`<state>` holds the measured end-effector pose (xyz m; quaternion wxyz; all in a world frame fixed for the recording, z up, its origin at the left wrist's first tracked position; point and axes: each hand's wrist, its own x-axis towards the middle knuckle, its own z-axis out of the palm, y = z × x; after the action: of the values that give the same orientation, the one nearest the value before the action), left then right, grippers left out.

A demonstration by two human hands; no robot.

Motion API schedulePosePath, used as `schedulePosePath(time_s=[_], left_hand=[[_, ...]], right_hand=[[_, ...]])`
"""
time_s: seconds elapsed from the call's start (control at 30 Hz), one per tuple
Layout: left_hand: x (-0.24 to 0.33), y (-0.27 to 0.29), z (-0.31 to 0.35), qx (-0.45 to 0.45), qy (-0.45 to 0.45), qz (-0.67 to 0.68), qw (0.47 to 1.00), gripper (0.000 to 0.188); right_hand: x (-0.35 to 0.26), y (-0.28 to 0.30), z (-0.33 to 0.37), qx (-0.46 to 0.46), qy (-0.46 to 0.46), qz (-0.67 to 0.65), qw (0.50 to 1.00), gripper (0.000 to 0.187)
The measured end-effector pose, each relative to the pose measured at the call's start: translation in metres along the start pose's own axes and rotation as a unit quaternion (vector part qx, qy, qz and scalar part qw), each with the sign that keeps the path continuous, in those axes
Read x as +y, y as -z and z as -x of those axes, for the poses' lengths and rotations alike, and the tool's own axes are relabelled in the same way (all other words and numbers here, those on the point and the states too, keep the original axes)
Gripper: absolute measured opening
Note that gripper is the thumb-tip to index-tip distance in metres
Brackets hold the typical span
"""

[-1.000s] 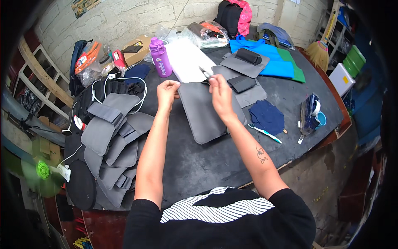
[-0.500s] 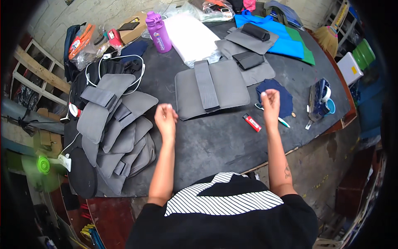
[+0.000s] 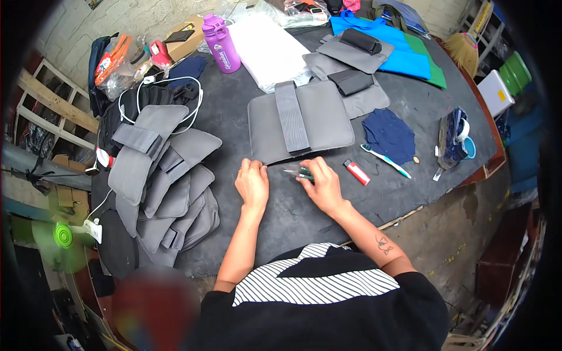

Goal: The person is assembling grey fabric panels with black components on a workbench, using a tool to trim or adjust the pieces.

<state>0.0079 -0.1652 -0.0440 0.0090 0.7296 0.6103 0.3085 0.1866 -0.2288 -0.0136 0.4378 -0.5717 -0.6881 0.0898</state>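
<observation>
A grey padded fabric panel [image 3: 331,114] with a broad grey strap [image 3: 291,117] across it lies in front of me. At its near left corner my left hand [image 3: 253,182] is closed, fingertips pressed together against the panel's edge; whatever they pinch is too small to make out. Just below the near edge, my right hand [image 3: 323,184] grips a small pair of thread snips [image 3: 301,174] with green on the handle. Their pale blades point left, toward my left hand. To the right of that hand lie a red lighter [image 3: 357,173] and a toothbrush [image 3: 387,162].
A pile of similar grey panels [image 3: 175,193] covers the table's left side. Farther back stand a purple bottle [image 3: 221,47] and white wrapped sheets [image 3: 266,50]. More grey pieces [image 3: 345,64], navy cloth [image 3: 389,134] and a dark pouch [image 3: 451,140] lie to the right.
Both hands have come together at the panel's near edge, the right moving left from above the toothbrush. The snips now show in the right hand; the toothbrush lies uncovered.
</observation>
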Motion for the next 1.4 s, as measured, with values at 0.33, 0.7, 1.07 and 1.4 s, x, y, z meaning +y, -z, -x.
schedulePosePath(time_s=[0.33, 0.7, 1.07, 1.4], left_hand=[[-0.015, 0.005, 0.007, 0.007, 0.071, 0.332, 0.940, 0.006], [-0.014, 0.006, 0.009, -0.010, 0.062, 0.350, 0.935, 0.007], [-0.026, 0.012, -0.050, -0.147, 0.397, 0.625, 0.656, 0.053], [0.025, 0.032, -0.089, -0.131, 0.224, 0.680, 0.686, 0.025]], right_hand=[[0.002, -0.047, -0.020, 0.006, 0.144, 0.141, 0.979, 0.023], [-0.001, -0.061, -0.026, 0.015, 0.166, 0.110, 0.980, 0.012], [0.025, 0.009, -0.004, 0.111, 0.008, 0.051, 0.993, 0.057], [0.046, 0.022, -0.041, 0.079, 0.059, 0.181, 0.978, 0.064]])
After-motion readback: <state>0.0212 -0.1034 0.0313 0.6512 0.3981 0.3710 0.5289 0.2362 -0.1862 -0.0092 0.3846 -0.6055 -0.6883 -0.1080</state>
